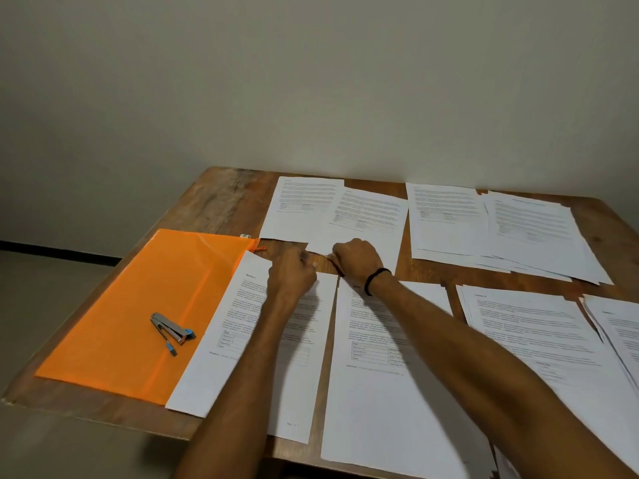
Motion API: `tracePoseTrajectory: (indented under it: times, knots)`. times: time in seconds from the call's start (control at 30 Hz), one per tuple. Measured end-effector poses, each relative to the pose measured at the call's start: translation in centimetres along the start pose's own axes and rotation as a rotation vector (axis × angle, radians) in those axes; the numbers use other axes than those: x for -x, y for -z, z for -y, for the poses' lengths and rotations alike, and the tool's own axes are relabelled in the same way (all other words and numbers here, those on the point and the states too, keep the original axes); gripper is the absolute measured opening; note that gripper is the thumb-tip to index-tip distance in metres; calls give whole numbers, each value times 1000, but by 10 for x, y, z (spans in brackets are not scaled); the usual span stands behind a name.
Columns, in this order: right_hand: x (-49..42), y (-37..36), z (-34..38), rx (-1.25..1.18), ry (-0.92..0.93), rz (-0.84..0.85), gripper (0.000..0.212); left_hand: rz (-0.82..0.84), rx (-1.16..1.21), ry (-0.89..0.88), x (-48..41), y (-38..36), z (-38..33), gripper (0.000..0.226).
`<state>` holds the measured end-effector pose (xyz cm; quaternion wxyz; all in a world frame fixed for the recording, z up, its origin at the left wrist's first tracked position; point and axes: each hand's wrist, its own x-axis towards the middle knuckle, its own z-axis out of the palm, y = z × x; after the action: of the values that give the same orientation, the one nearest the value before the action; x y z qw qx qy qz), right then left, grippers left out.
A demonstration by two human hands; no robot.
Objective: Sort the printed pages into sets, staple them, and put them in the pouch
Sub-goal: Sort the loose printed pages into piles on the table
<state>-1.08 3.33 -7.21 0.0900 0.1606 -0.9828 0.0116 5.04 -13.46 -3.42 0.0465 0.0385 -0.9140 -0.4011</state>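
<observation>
Printed pages lie in several piles over the wooden table. Both hands reach to the near edge of a far middle pile. My left hand has curled fingers at that pile's near left corner and seems to pinch it. My right hand, with a black band at the wrist, curls over the same edge. Under my arms lie a near left pile and a near middle pile. The orange pouch lies flat at the left with the silver and blue stapler on it.
More piles sit at the far left, far right, further right and near right. Another pile runs off the right edge. A plain wall stands right behind the table. The floor shows at the left.
</observation>
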Motion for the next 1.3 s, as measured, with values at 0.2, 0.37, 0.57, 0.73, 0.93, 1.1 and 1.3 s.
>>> tracePoseTrajectory:
  times: [0.2, 0.37, 0.57, 0.73, 0.93, 1.1, 1.3]
  knots:
    - [0, 4, 3, 40, -44, -69, 13, 31, 98, 38, 1, 5, 7, 17]
    - [8, 32, -13, -233, -200, -628, 11, 125, 629, 306, -4, 13, 3, 32]
    - [55, 101, 20, -266, 46, -201, 10, 449, 1287, 544, -22, 21, -14, 86]
    - [92, 108, 67, -226, 296, 96, 16, 490, 890, 353, -31, 45, 6, 58]
    - [82, 97, 63, -604, -147, -60, 46, 325, 678, 198, -7, 90, 41, 49]
    - [83, 101, 68, -1369, -645, 303, 56, 365, 786, 81, 38, 151, 62, 56]
    - [93, 92, 98, -1613, -635, 399, 15, 294, 586, 281, 70, 176, 91, 66]
